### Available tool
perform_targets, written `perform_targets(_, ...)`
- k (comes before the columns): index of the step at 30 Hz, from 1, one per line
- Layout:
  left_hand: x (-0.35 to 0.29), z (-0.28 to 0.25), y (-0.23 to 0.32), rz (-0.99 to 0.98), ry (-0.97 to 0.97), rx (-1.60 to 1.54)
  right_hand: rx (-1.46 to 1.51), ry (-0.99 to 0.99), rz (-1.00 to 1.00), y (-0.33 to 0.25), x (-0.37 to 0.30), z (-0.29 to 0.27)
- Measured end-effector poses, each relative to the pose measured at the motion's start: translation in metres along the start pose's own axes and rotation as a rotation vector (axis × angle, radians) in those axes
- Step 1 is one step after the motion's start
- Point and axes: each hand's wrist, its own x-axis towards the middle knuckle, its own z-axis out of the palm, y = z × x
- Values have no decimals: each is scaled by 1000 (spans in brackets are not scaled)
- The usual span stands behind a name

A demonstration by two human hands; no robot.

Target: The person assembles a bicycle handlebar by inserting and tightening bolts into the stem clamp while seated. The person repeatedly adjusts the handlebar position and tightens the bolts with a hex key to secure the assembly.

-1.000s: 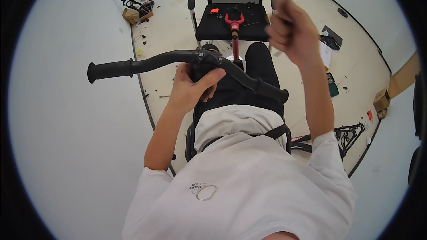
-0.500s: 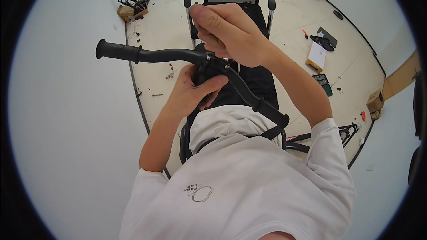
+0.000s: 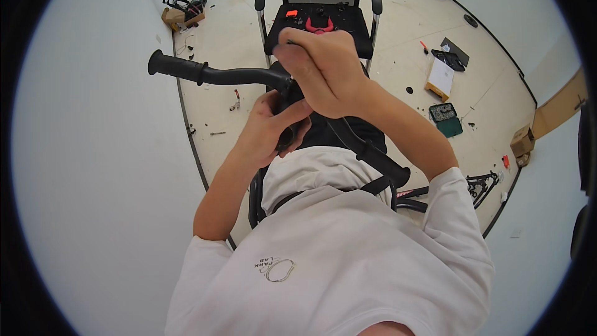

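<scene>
Pale, glossy floor (image 3: 398, 43) spreads under the scene, littered with small parts, and a white wall fills the left side. Raised in front of the person's chest is a black bicycle handlebar (image 3: 249, 76) with a rubber grip on its left end (image 3: 171, 65) and another on the lower right end (image 3: 382, 160). At the bar's middle, the left hand (image 3: 273, 127) comes up from below with its fingers curled shut around the black clamp area, thumb across the front. The right hand (image 3: 326, 71) sits directly above it, closed into a fist on a thin dark tool (image 3: 292, 42) whose tip just pokes out by the thumb; the rest of the tool is hidden. Both hands thus meet at the centre of the bar, well clear of either end. Behind them stands a black mesh office chair (image 3: 320, 15) with red-handled pliers (image 3: 318, 25) on its seat. Farther right on the floor lie a green case (image 3: 446, 118) and a white booklet (image 3: 441, 78).
</scene>
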Motion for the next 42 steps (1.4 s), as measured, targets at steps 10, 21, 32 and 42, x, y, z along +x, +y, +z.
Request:
perform_targets(10,2,2,-1,-69,-14,-21,-18,24,-79,6,-15,-7)
perform_targets(21,12,-13,-12,-226,-353,-301,137,157,-131,6,-44,-8)
perform_targets(32,9,-10,-6,-98,-129,-247,234,87,-131,2,-53,-25)
perform_targets(42,8,-19,-4,-10,-331,-311,605,25,662,28,-102,-50)
